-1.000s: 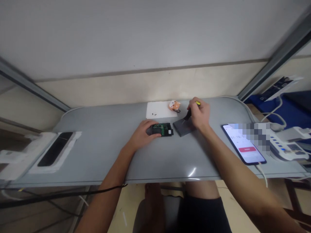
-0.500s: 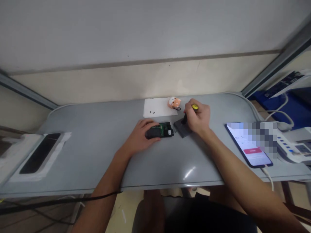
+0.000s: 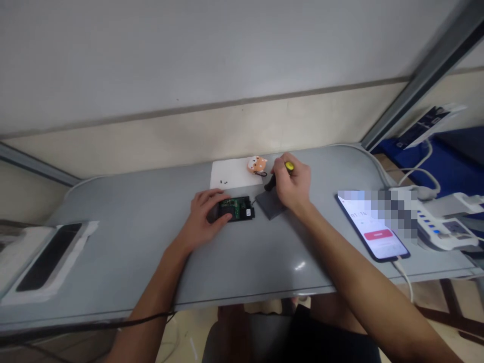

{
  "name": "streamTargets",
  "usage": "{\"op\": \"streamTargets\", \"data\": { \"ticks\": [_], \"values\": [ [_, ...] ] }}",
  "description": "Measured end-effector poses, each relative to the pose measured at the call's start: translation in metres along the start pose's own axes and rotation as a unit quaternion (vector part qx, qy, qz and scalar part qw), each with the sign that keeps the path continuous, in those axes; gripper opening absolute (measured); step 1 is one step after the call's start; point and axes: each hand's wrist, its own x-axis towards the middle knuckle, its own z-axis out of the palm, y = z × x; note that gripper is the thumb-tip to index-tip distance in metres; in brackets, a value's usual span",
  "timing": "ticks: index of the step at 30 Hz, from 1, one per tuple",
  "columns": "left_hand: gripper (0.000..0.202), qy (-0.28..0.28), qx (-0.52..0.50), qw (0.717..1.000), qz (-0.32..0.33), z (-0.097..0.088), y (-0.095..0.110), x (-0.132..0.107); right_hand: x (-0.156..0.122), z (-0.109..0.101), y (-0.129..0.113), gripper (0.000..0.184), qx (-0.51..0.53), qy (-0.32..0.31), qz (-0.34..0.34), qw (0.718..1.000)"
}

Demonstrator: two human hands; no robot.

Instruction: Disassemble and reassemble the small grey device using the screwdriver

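My left hand rests on the left end of a small black device with its green circuit board showing, fingers curled over it on the grey table. My right hand is closed round a screwdriver with a black shaft and a yellow cap, its tip pointing down and left. Under that hand lies a dark grey cover plate. A white sheet with a few tiny dark screws lies behind the device, and a small orange-and-white figurine sits on its right corner.
A lit phone on a cable lies at the right, beside a white power strip. A dark phone on white wrapping lies at the far left. The wall runs close behind the table. A black cord crosses my left forearm.
The view has shifted, so everything sits further left in frame. My right hand with the screwdriver has moved a little left, over the cover plate toward the device. My left hand stays on the device.
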Motion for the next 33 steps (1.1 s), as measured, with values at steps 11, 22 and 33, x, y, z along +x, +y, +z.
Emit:
{"op": "streamTargets", "data": {
  "ticks": [11,22,33],
  "values": [
    [0.008,0.024,0.063,0.997,0.029,0.031,0.033,0.03,0.007,0.0,-0.009,0.035,0.075,0.087,0.072,0.991],
    [0.021,-0.039,0.171,0.984,0.023,0.022,-0.016,0.103,0.016,-0.003,0.014,0.035,0.05,0.161,0.134,0.976],
    [0.022,-0.014,0.096,0.994,-0.046,0.017,-0.023,0.091,0.017,-0.005,0.015,0.036,0.029,0.153,0.125,0.98]
  ]
}}
